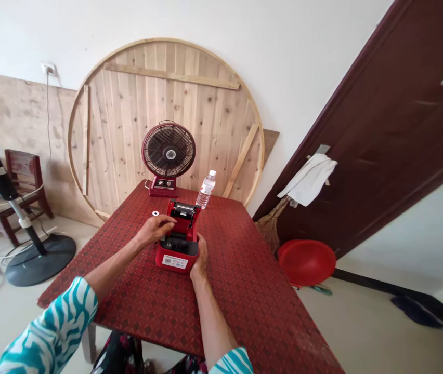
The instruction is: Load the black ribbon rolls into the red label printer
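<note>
A small red and black machine (174,259) sits on the red patterned table (240,270), its lid raised at the back and a white label on its front. My left hand (155,229) is over the left side of its opening, fingers bent toward the inside; whether the fingertips pinch anything is too small to tell. Against the machine's right side rests my right hand (201,258), fingers wrapped round that side and partly hidden. A small white roll (155,213) lies on the table just beyond my left hand.
At the table's far end stand a red fan (169,155) and a clear water bottle (206,191). A large round wooden board (159,98) leans on the wall. On the floor are a black stand base (41,259) at left and a red basin (307,262) at right.
</note>
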Demonstrator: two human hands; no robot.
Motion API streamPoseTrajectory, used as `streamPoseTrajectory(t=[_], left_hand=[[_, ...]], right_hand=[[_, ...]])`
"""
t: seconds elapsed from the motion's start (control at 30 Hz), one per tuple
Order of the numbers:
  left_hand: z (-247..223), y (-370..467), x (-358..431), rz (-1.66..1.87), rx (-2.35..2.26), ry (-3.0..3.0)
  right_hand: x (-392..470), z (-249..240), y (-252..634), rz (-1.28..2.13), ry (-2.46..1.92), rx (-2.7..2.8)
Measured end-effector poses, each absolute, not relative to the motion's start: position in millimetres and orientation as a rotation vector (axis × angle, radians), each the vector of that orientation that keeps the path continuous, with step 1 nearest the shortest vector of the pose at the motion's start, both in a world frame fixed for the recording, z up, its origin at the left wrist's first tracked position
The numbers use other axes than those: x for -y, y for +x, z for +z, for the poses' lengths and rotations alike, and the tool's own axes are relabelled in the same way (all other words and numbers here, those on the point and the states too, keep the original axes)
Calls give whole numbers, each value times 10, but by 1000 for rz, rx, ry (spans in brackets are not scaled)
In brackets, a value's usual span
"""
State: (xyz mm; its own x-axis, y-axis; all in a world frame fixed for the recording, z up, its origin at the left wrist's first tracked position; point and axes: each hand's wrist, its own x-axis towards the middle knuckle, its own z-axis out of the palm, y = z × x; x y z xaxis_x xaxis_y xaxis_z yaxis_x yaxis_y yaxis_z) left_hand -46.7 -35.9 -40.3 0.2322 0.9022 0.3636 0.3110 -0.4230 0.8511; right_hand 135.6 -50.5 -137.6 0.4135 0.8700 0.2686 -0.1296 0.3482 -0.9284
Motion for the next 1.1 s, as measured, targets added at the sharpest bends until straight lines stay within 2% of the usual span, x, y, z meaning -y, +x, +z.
streamPoseTrajectory(t=[0.1,0.2,0.3,0.53,0.87,1.1], left_hand=[[-227,-277,121,718,-1057,2338],[-136,-96,-88,235,-1090,2501],[-133,5,-214,96,-1119,2518],[-250,-12,-251,262,-1137,2463],[-103,-279,73,849,-936,2330],[-296,-999,208,1370,-917,1636]], right_hand=[[516,-1393,1347,834,-1000,879],[504,-1410,1345,866,-996,873],[474,-1422,1332,893,-986,837],[441,-1419,1294,895,-992,764],[488,-1375,1341,914,-1026,833],[538,-1280,1328,866,-1055,843]])
